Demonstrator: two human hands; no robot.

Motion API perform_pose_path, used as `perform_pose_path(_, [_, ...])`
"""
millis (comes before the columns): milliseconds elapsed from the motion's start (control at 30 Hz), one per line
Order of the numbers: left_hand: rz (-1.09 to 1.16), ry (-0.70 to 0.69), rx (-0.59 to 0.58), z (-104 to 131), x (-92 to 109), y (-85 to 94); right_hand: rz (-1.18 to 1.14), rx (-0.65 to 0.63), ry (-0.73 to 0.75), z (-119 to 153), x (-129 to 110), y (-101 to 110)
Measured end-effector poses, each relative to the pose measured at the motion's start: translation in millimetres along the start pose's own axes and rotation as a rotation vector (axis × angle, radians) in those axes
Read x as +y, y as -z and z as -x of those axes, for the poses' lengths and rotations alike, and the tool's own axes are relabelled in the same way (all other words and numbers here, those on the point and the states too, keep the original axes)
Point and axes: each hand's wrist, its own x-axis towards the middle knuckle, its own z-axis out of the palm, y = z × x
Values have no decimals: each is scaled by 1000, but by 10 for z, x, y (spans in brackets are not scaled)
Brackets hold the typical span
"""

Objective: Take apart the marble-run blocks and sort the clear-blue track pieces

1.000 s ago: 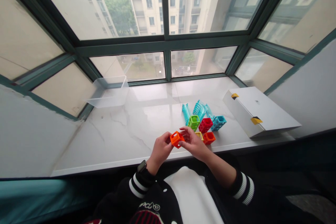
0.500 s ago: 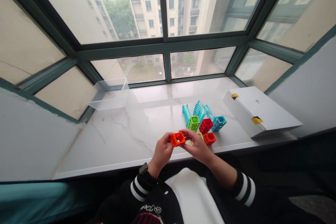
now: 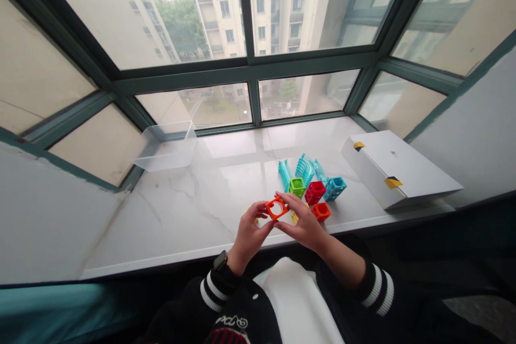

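Note:
Between both hands I hold an orange hollow cube block (image 3: 268, 209) with a round opening facing me. My left hand (image 3: 250, 230) grips its left side and lower corner with thumb and fingers. On the other side, my right hand (image 3: 301, 220) pinches it, fingers over the top edge and thumb below. Beyond my right hand stand a green block (image 3: 297, 187), a red block (image 3: 315, 192), a blue block (image 3: 336, 188) and an orange-red block (image 3: 321, 212). A yellow block (image 3: 295, 219) is mostly hidden by my right hand. Some yellow shows behind my left fingers.
Translucent blue track pieces (image 3: 305, 170) lie behind the blocks. A clear plastic bin (image 3: 165, 162) stands at the back left of the white marbled sill (image 3: 193, 226). At the right sits a white box (image 3: 403, 166) with yellow-black tabs. Windows enclose the back.
The orange block has been turned in my fingers, so a round opening now faces me. My hands stay at nearly the same place, with the fingers shifted slightly.

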Motion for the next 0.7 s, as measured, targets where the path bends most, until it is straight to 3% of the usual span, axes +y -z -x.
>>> perform_pose_path(233, [-74, -48, -9, 3, 27, -70, 46, 3, 45, 19, 57, -25])
perform_pose_path(400, [-4, -26, -52, 4, 34, -122, 72, 3, 57, 18, 54, 50])
perform_pose_path(567, [38, -35, -122, 26, 19, -122, 82, 44, 31, 72, 72, 403])
perform_pose_path(700, [-2, 3, -61, 9, -89, -50, 115, 138, -81, 237, 222, 761])
